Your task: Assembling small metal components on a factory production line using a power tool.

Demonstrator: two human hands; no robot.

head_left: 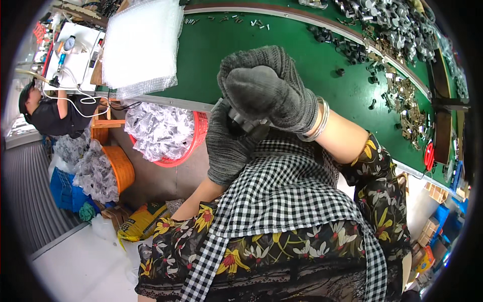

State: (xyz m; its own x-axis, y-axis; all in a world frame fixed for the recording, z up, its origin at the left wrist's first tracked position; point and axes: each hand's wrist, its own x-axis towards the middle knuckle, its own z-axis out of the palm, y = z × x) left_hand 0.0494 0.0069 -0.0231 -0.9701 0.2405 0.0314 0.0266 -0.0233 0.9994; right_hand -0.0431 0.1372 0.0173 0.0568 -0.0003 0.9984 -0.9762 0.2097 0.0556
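Observation:
My left hand (226,151), in a grey knit glove, is closed around a small silver and dark metal part (242,122) in front of my apron. Above it, my right hand (266,85), gloved the same way, bends over the part with its fingers curled and closed against it. Most of the part is hidden between the gloves, so its exact kind cannot be made out. Both hands are at the near edge of a green-topped workbench (201,75).
Clear bubble-wrap sheets (141,48) lie at the bench's left. Small screws (259,23), black fittings (342,48), brass-coloured pieces (407,108) and red-handled scissors (429,155) lie across the bench. Below stands a red basket (200,128) of bagged parts. A person (60,110) sits at far left.

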